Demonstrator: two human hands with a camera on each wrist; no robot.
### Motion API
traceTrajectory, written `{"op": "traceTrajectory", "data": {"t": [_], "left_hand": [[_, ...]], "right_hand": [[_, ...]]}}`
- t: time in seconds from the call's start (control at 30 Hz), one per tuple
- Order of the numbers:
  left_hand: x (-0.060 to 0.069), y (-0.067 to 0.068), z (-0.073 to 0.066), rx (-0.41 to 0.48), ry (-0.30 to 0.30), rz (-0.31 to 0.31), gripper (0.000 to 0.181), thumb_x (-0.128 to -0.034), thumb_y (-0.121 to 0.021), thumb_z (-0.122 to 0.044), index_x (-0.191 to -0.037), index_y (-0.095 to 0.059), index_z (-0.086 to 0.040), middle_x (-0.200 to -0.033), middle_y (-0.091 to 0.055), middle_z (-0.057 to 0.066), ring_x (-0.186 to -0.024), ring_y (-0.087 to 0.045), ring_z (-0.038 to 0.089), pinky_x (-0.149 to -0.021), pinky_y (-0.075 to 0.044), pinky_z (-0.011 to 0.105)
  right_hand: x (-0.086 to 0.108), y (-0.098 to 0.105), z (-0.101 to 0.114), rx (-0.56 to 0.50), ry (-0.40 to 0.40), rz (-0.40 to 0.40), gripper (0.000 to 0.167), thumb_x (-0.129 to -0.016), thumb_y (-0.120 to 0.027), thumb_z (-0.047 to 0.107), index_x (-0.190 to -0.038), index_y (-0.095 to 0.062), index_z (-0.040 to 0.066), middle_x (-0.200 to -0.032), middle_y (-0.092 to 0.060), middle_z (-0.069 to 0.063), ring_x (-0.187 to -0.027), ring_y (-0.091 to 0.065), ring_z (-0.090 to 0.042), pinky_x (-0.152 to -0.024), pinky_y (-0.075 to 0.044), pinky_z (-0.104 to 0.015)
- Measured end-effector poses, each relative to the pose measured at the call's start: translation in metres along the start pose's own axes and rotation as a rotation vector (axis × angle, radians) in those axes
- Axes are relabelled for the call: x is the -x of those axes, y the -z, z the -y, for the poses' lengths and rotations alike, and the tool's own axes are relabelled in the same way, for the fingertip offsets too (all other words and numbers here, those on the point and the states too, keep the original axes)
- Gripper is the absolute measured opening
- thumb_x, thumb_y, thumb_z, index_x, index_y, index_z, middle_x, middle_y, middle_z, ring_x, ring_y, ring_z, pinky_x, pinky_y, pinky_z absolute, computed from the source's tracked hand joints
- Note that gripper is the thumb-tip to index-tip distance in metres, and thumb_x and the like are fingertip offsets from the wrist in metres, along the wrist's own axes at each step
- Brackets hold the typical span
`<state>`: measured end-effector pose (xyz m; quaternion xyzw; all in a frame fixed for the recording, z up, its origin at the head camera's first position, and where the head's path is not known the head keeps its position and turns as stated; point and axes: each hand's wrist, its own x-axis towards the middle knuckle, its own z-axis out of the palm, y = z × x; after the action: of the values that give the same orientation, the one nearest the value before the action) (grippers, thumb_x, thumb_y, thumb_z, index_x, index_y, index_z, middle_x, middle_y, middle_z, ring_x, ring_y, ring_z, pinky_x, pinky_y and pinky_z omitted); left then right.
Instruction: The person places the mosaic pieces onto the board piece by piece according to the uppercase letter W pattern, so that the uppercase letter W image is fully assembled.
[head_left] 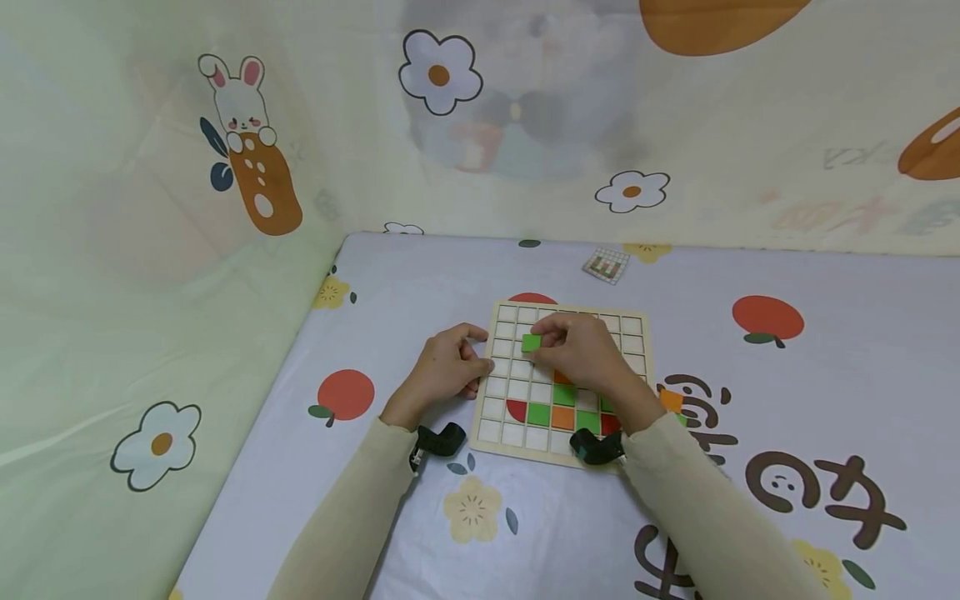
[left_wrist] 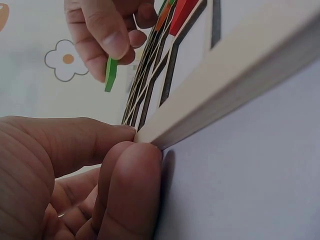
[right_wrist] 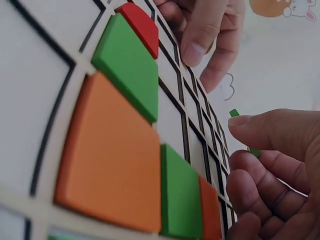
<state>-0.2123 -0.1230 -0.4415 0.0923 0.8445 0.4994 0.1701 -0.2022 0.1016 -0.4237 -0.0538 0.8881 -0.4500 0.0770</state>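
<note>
A wooden grid board (head_left: 525, 456) lies on the patterned cloth, its cells partly filled with coloured tiles. My left hand (head_left: 442, 367) holds the board's left edge between thumb and forefinger, the other fingers curled below. Over the upper left cells, my right hand (head_left: 585, 350) pinches a small green square tile (head_left: 531, 342). In the left wrist view that green tile (left_wrist: 111, 75) is tilted on edge, apart from the board. Set in the lower cells are a red rounded tile (head_left: 517, 410), a green tile (head_left: 538, 414) and an orange tile (head_left: 562, 417), among several others partly covered by my right hand.
A loose orange tile (head_left: 671, 401) lies right of the board beside my right forearm, with a bit of green next to it. Behind the board is a small card (head_left: 606, 265) printed with a coloured grid. Fabric walls stand at the back and left.
</note>
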Motion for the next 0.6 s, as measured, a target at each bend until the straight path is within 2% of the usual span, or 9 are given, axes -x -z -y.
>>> {"op": "traceTrajectory", "data": {"t": [0.23, 0.6], "left_hand": [[0.0004, 0.0004, -0.0011, -0.001, 0.001, -0.004, 0.040, -0.0897, -0.071, -0.008, -0.127, -0.057, -0.005, -0.075, -0.061, 0.010, -0.050, -0.060, 0.016, -0.050, -0.057, 0.029], [-0.0001, 0.0005, -0.0004, 0.003, 0.002, -0.004, 0.039, -0.0897, -0.071, -0.008, -0.126, -0.057, -0.006, -0.075, -0.060, 0.010, -0.050, -0.061, 0.016, -0.050, -0.057, 0.029]], "right_hand": [[-0.0043, -0.0046, 0.0040, 0.046, -0.006, 0.011, 0.028, -0.084, -0.078, 0.019, -0.110, -0.072, 0.010, -0.090, -0.065, -0.004, -0.081, -0.056, -0.021, -0.065, -0.048, -0.031], [-0.0051, -0.0079, 0.0079, 0.092, -0.007, 0.030, 0.024, -0.084, -0.075, 0.015, -0.107, -0.072, 0.009, -0.087, -0.062, -0.004, -0.082, -0.054, -0.021, -0.068, -0.046, -0.032]]}}
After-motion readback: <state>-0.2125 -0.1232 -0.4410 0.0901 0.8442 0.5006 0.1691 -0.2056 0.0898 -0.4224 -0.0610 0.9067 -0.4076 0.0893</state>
